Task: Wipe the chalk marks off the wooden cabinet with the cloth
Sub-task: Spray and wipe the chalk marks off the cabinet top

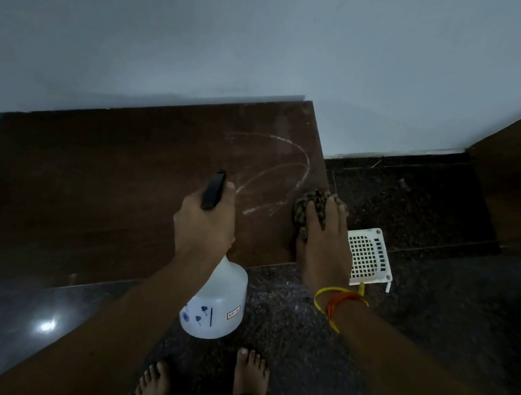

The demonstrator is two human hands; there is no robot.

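Pale grey wall [266,40] fills the far half of the view, and the dark wooden cabinet [96,183] stands against it, its flat top seen from above. White chalk marks [273,179] loop across the right part of that top in faint curved strokes, with a short brighter streak at their near end.

At the cabinet's right edge, the right hand [325,237] presses a bunched, dark patterned cloth [310,206] down on the wood, fingers spread over it and curled around its top; the cloth lies just right of the chalk. Yellow and orange threads [338,301] circle that wrist.

Left of the chalk, the left hand [205,221] grips the head of a white spray bottle [215,303], fingers wrapped around it, with the black nozzle [214,190] pointing far over the cabinet top. The bottle body hangs below the hand, in front of the cabinet's near edge, showing blue printed marks and a small label.

On the dark speckled floor [410,194] to the right, a white perforated rack [369,257] sits close beside the cabinet. 2 bare feet [250,373] stand at the near edge.
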